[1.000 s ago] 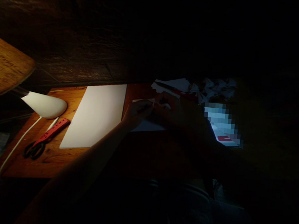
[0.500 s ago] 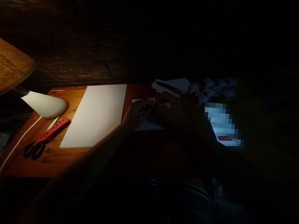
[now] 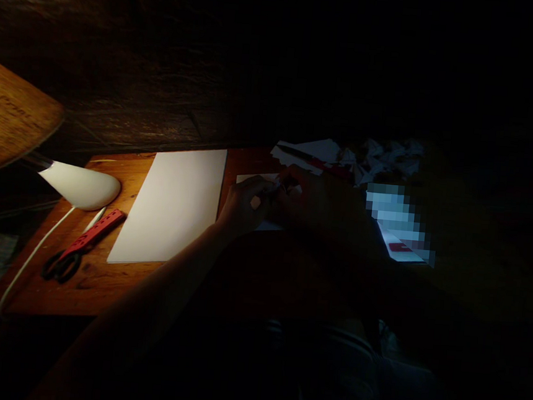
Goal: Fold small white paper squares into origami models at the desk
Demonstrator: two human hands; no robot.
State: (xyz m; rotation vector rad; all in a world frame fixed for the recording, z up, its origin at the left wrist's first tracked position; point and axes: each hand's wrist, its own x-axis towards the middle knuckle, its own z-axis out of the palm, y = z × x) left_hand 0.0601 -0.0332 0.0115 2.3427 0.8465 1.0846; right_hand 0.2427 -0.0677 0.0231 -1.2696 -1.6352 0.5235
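In dim light over the table, my left hand (image 3: 245,201) and my right hand (image 3: 304,194) meet with their fingertips pinched together. Between them is a small pale piece of folded paper (image 3: 275,184), partly covered by the fingers. Its exact shape is too dark to make out. Beneath the hands lies a white sheet (image 3: 271,226), mostly hidden. To the left of my left hand rests a larger stack of white paper (image 3: 167,207). Just beyond my right hand, a dark-bladed tool with a red handle (image 3: 298,153) lies on some paper pieces (image 3: 324,148).
Several small folded paper shapes (image 3: 384,157) sit at the back right. A phone (image 3: 404,249) glows beside my right forearm. On the left stand a lamp with a white base (image 3: 81,187) and a wooden shade (image 3: 12,115), its cord (image 3: 32,257), and black-handled scissors (image 3: 67,263) under a red patterned cover.
My left fingers have shifted slightly and a gap shows between thumb and fingers. The pale paper at the fingertips has turned a little. Other things stay where they were.
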